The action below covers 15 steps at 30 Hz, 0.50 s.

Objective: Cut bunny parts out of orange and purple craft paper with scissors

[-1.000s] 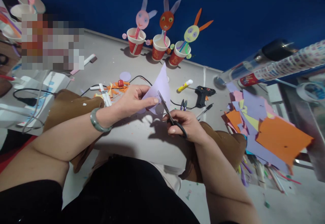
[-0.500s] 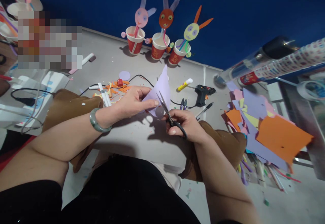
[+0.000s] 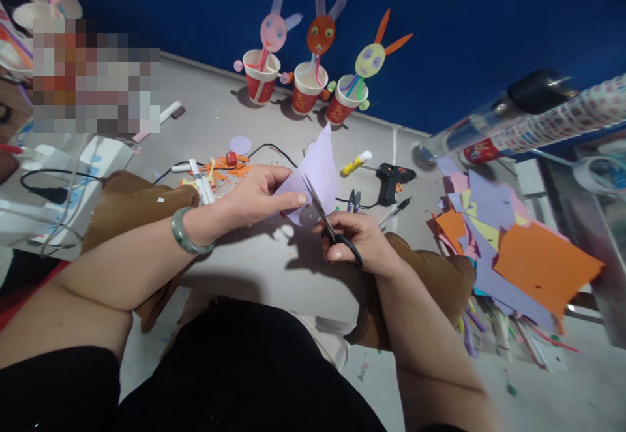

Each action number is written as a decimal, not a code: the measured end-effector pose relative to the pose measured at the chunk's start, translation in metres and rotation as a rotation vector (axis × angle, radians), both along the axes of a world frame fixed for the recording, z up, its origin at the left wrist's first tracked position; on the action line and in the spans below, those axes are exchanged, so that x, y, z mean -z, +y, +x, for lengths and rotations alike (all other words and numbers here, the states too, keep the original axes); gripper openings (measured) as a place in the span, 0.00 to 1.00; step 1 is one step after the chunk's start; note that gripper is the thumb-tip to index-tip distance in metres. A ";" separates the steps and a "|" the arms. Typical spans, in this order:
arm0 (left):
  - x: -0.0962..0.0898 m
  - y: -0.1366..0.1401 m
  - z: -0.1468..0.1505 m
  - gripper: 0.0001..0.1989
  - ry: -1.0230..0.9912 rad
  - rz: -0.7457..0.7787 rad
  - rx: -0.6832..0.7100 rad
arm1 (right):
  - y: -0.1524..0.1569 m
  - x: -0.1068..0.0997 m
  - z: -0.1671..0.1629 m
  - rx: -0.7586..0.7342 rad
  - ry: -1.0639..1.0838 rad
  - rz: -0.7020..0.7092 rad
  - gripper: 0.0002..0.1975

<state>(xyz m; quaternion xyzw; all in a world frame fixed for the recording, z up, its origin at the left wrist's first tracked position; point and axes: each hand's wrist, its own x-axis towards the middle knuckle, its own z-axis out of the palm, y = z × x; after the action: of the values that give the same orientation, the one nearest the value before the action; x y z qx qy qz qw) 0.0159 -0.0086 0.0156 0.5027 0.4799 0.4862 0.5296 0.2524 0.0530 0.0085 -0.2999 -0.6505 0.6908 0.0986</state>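
My left hand [image 3: 267, 197] pinches a piece of light purple paper [image 3: 319, 164] between thumb and fingers; the sheet's pointed tip rises toward the wall. In my right hand [image 3: 359, 239] is a pair of black-handled scissors [image 3: 323, 213], fingers closed round the handles. The scissor blades lie across the paper beside my left thumb. A round shape shows on the lower part of the sheet. Just behind my left hand are orange and yellow paper scraps [image 3: 222, 168] and white markers [image 3: 200, 181]. A purple paper disc [image 3: 240, 144] lies on the table beyond.
Three red cups [image 3: 306, 96] with paper rabbit heads stand along the blue wall. Right of the paper lie a yellow glue stick [image 3: 357, 162], small snips [image 3: 353, 200], a black glue gun [image 3: 390, 181] and a pen [image 3: 396, 213]. Coloured paper sheets [image 3: 542, 269] are heaped at the right.
The upper part of the purple paper has swung to the right and faces me more broadly. My right hand and the scissors have shifted slightly right; my left hand stays nearly still.
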 end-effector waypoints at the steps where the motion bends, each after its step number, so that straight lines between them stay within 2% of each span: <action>1: 0.000 0.000 0.000 0.18 -0.002 0.000 0.003 | 0.000 0.000 0.000 -0.003 -0.004 -0.003 0.32; 15: -0.001 -0.001 -0.002 0.14 -0.008 0.016 0.013 | -0.001 -0.002 0.000 0.015 0.023 0.060 0.32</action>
<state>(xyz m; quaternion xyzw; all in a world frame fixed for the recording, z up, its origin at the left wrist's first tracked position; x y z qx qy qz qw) 0.0144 -0.0093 0.0167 0.5081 0.4705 0.4886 0.5307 0.2526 0.0524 0.0101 -0.2939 -0.6675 0.6735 0.1202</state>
